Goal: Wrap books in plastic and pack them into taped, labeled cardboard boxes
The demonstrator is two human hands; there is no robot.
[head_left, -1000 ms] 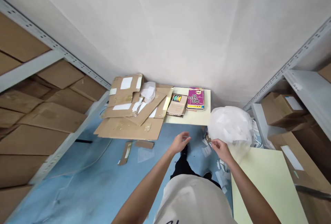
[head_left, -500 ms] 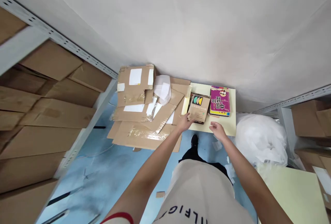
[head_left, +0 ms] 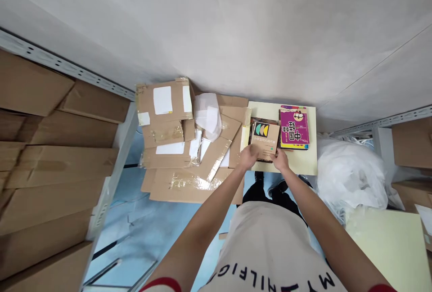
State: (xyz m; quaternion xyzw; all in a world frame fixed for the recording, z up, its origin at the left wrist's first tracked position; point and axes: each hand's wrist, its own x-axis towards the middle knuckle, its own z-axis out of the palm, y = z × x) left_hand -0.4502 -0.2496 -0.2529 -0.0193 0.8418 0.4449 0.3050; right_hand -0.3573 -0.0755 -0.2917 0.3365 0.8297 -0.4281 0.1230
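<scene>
A tan book (head_left: 265, 142) with green, orange and yellow half-circles on its cover lies over a darker stack of books (head_left: 254, 124). My left hand (head_left: 249, 156) grips its lower left corner, fingers closed on the edge. At its lower right corner, my right hand (head_left: 280, 159) is closed on the book too. How much of the stack beneath is within my grasp is hidden. Just right of it sits another pile, topped by a purple book (head_left: 294, 126) with white Chinese lettering and a yellow one below.
Flattened cardboard (head_left: 199, 184) and a translucent plastic bag (head_left: 208, 114) cover the left of the pale yellow table (head_left: 308, 163). White plastic wrap (head_left: 351, 175) bulges at the right. Shelves of cardboard boxes (head_left: 57, 161) stand on both sides, with a wall behind the table.
My right hand has moved left from beside the stack onto the tan book's right corner. My left hand now grips the left corner. My view has shifted slightly.
</scene>
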